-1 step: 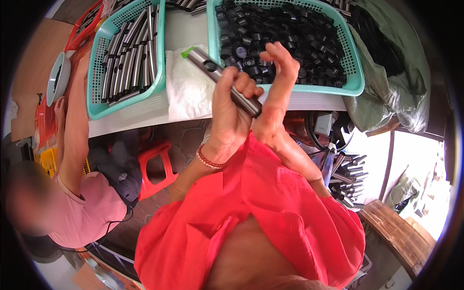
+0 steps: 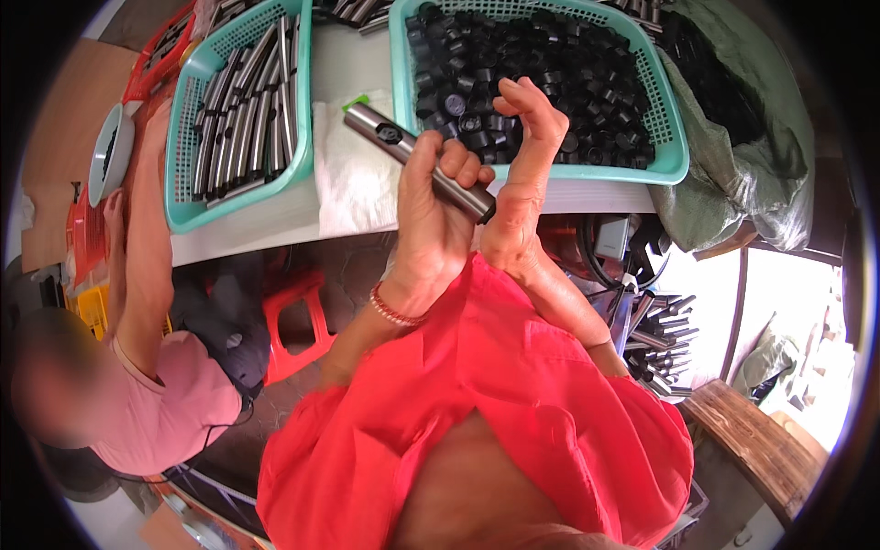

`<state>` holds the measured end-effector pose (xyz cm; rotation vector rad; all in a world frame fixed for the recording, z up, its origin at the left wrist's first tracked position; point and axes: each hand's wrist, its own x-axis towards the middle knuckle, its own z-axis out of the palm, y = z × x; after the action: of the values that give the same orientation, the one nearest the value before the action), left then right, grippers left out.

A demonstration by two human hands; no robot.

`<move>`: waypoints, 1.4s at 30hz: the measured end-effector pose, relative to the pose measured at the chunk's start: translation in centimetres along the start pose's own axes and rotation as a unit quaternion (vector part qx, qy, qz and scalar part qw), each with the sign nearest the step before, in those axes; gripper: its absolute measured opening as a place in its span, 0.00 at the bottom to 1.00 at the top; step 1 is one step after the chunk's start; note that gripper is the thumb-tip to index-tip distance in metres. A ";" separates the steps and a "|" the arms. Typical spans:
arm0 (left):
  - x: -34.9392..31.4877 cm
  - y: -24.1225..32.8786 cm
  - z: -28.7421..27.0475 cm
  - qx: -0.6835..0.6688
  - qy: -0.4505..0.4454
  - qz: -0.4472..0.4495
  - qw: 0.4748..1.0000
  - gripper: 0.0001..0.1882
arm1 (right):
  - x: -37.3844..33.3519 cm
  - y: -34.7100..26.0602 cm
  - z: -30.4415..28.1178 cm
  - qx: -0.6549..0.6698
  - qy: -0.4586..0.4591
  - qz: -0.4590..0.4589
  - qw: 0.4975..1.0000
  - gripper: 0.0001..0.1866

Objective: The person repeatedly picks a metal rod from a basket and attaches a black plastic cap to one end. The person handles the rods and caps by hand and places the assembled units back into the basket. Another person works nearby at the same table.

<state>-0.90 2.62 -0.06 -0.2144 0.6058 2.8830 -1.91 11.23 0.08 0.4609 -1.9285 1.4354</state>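
My left hand is closed around a shiny metal tube. The tube slants from upper left to lower right, with a bright green piece at its upper end. A round black fitting sits in its side, and the lower end is black. My right hand is upright beside that lower end, the heel of its palm against or very near it; contact is hard to tell. Its fingers are bent but apart, with nothing in them. Behind this hand is a turquoise basket full of small black caps.
Another turquoise basket at left holds several metal tubes. A white cloth lies on the table between the baskets. A person in pink reaches in at left, near a red stool. More tubes lie low at right.
The tube has turned slightly in my left hand, so its black side fitting shows more fully. Its upper end sits a little lower and further left. My right hand has barely moved.
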 end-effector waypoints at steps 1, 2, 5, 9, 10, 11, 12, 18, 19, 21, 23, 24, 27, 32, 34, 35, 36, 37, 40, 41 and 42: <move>0.1 0.3 0.0 0.019 -0.029 0.006 0.999 0.12 | 0.4 -0.1 0.0 0.022 0.007 0.010 1.000 0.43; 0.3 0.6 0.0 0.038 -0.058 0.012 0.998 0.11 | 0.8 -0.3 -0.2 0.044 0.014 0.019 0.999 0.43; -0.3 0.8 1.0 -0.028 -0.044 -0.015 0.999 0.08 | 0.3 0.9 -1.4 0.100 0.051 0.086 0.990 0.43; 0.6 2.2 -1.2 -0.037 -0.098 0.005 0.994 0.15 | -2.0 1.3 -4.0 0.159 0.036 0.177 0.971 0.22; 0.7 2.4 -1.3 -0.021 -0.088 0.014 0.996 0.15 | -2.7 0.9 -4.4 0.159 0.002 0.212 0.964 0.19; 0.8 2.5 -1.3 -0.006 -0.077 0.023 0.997 0.15 | -3.2 0.4 -4.6 0.159 -0.033 0.246 0.956 0.16; 0.9 2.6 -1.3 0.011 -0.067 0.030 0.997 0.15 | -3.4 -0.3 -4.5 0.187 -0.032 0.277 0.942 0.17; 0.3 2.6 -0.6 0.148 0.041 0.079 0.985 0.14 | -3.6 -0.3 -3.1 0.230 -0.034 0.296 0.927 0.20; 0.2 2.5 -0.6 0.175 0.058 0.091 0.979 0.14 | -3.8 -0.2 -3.1 0.247 -0.036 0.310 0.917 0.19; 0.3 2.5 -0.7 0.213 0.070 0.111 0.968 0.13 | -3.7 -0.1 -3.0 0.311 -0.023 0.361 0.879 0.15; 0.4 2.8 -1.0 0.227 0.034 0.111 0.967 0.13 | -3.6 0.1 -3.1 0.377 -0.011 0.414 0.828 0.13; 0.4 2.8 -1.2 0.235 0.016 0.110 0.966 0.12 | -3.5 0.3 -3.1 0.409 -0.005 0.439 0.800 0.13; 0.2 2.7 -0.8 0.252 0.005 0.104 0.962 0.15 | -3.1 0.3 -3.4 0.418 -0.006 0.472 0.776 0.11; -0.5 3.2 -0.1 0.297 -0.029 0.085 0.951 0.15 | -2.7 0.3 -3.6 0.418 -0.002 0.475 0.775 0.10; -0.5 3.5 -0.3 0.282 -0.045 0.077 0.955 0.14 | -2.7 0.2 -3.6 0.426 0.001 0.465 0.776 0.12; -0.5 3.5 -0.3 0.278 -0.050 0.075 0.956 0.14 | -2.7 0.2 -3.7 0.433 0.003 0.461 0.774 0.13; -0.4 3.6 -0.2 0.275 -0.054 0.073 0.957 0.14 | -2.7 0.2 -3.7 0.441 0.006 0.457 0.773 0.15; -0.4 3.6 -0.3 0.284 -0.057 0.081 0.954 0.14 | -2.4 0.1 -3.6 0.414 0.016 0.461 0.785 0.16; -0.5 3.6 -0.2 0.293 -0.061 0.095 0.949 0.14 | -1.5 -0.2 -3.5 0.345 0.025 0.459 0.818 0.19; -0.6 3.5 0.2 0.283 -0.057 0.095 0.953 0.14 | -1.2 0.0 -3.6 0.333 0.015 0.450 0.829 0.19; -0.7 3.4 0.4 0.273 -0.055 0.095 0.956 0.14 | -0.8 0.1 -3.7 0.320 0.006 0.440 0.839 0.19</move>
<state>-1.03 -0.38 1.71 0.0906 1.4271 2.7331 -0.27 14.67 0.05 -0.2266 -1.6471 2.6880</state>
